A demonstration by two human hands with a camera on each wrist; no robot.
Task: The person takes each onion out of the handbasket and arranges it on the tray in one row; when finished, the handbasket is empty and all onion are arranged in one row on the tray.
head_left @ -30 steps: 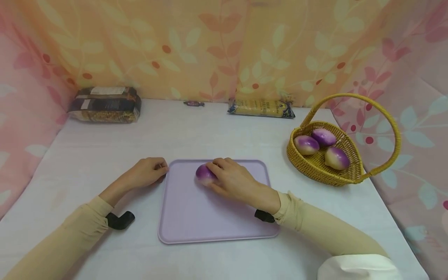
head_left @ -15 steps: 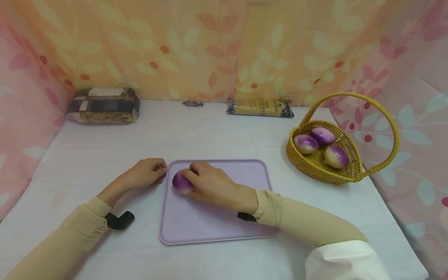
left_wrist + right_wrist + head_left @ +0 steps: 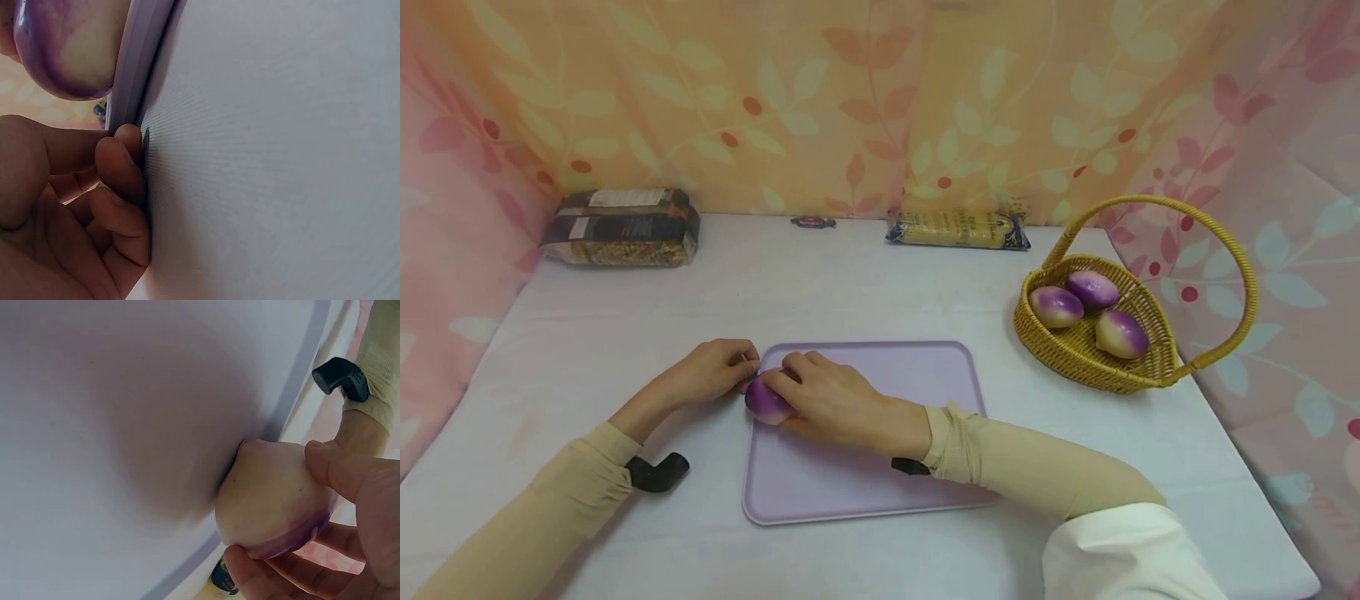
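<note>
A dark package lies at the upper left of the frame, a small wrapped candy at upper centre, and a yellow packet right of it, all near the far edge of the white tabletop, before floral curtains.

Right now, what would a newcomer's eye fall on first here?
Probably the tall-handled yellow basket at the right, with three purple turnips inside. Next comes the right hand, holding a fourth turnip at the left edge of the lilac tray, close to the left hand.
</note>
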